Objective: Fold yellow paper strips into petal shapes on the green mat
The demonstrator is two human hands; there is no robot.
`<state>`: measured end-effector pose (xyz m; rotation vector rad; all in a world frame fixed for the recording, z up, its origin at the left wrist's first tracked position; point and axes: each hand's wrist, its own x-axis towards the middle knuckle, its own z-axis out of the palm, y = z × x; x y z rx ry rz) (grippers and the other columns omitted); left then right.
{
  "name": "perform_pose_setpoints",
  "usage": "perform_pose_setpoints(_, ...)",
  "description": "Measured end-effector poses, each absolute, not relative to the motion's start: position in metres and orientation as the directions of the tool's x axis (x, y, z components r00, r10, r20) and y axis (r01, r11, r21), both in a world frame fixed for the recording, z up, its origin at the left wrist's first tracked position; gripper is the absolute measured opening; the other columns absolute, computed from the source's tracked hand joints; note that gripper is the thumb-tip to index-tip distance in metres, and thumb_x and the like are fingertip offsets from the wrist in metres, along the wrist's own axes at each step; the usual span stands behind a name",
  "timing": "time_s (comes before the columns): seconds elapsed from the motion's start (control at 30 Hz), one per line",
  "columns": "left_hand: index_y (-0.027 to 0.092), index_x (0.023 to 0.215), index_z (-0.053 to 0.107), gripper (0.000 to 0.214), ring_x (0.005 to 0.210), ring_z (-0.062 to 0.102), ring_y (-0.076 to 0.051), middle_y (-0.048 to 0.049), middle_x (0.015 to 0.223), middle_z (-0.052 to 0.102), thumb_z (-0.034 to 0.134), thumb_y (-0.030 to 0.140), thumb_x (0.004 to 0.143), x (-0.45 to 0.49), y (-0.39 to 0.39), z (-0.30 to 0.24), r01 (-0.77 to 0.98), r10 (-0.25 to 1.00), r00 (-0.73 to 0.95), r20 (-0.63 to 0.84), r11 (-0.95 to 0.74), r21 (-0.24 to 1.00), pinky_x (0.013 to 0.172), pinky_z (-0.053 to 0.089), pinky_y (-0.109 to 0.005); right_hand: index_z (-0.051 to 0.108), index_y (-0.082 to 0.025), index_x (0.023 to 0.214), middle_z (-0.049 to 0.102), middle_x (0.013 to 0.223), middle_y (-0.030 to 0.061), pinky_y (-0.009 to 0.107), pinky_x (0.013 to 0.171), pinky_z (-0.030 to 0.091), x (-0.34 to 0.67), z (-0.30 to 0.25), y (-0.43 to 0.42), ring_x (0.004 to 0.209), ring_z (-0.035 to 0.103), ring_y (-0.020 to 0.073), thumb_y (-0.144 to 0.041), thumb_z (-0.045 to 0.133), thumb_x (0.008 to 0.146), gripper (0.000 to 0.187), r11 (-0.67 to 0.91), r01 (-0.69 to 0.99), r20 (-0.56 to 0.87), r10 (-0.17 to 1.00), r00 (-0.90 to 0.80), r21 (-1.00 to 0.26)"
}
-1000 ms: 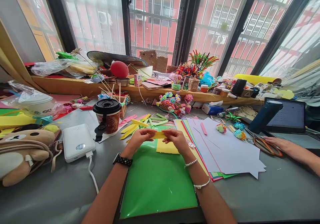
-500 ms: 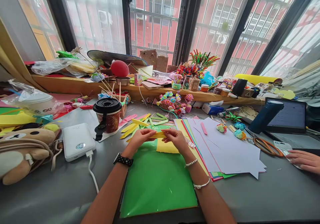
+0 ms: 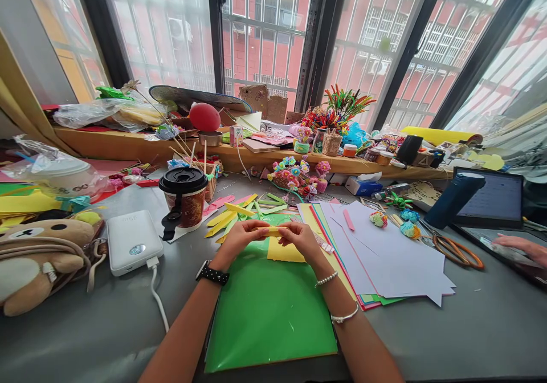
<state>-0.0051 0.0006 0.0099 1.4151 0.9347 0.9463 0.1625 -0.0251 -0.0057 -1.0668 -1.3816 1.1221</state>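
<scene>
My left hand point(image 3: 240, 236) and my right hand point(image 3: 299, 237) meet over the desk and pinch the two ends of a narrow yellow paper strip point(image 3: 273, 231). Both hands have their fingers closed on it. Under them lies a yellow sheet point(image 3: 284, 251) on top of a glossy green sheet point(image 3: 269, 309). Loose yellow, green and pink paper strips point(image 3: 233, 212) lie just beyond my left hand.
A lidded coffee cup point(image 3: 184, 196), a white power bank point(image 3: 132, 240) with its cable, and a bear pouch point(image 3: 38, 257) sit at the left. A stack of white and coloured paper point(image 3: 384, 257) lies right. Another person's hand point(image 3: 519, 247) rests by a laptop point(image 3: 496, 198) and scissors point(image 3: 457, 250). The windowsill holds craft clutter.
My hands have drawn closer together on the yellow strip, so less of it shows between them. The other person's hand at the right has pulled back from the scissors toward the laptop.
</scene>
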Motion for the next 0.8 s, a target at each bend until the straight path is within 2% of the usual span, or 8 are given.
perform_pose_setpoints(0.37,0.014,0.071,0.067,0.027,0.063,0.059,-0.014,-0.0018,0.069,0.066,0.069,0.033,0.051,-0.0035,0.0022,0.0048,0.002,0.952,0.305,0.005,-0.006,1.000,0.062,0.048,-0.024,0.062,-0.012,0.072,0.060,0.058,0.0016,0.025,0.055,0.047,0.1619,-0.0085,-0.0247,0.054,0.059,0.0130,-0.041,0.063,0.059,0.031,0.129,-0.019,0.130,0.988,-0.086,-0.991)
perform_pose_setpoints(0.6,0.014,0.073,0.068,0.029,0.066,0.060,-0.016,-0.0034,0.072,0.067,0.068,0.034,0.052,-0.0035,0.0013,0.0050,0.038,0.954,0.296,0.036,-0.049,0.998,0.064,0.049,-0.026,0.062,-0.012,0.072,0.061,0.061,0.0025,0.024,0.054,0.048,0.1611,-0.0064,-0.0258,0.053,0.059,0.0121,-0.043,0.064,0.057,0.034,0.052,-0.052,0.055,0.996,-0.063,-0.997)
perform_pose_setpoints(0.8,0.014,0.074,0.068,0.029,0.071,0.061,-0.018,-0.0046,0.075,0.067,0.068,0.034,0.053,-0.0027,-0.0012,0.0076,0.031,0.951,0.310,0.004,-0.014,0.999,0.070,0.049,-0.029,0.064,-0.011,0.070,0.060,0.055,0.0026,0.025,0.052,0.048,0.1613,-0.0107,-0.0231,0.050,0.058,0.0123,-0.045,0.062,0.058,0.036,0.099,-0.006,0.099,0.994,-0.046,-0.995)
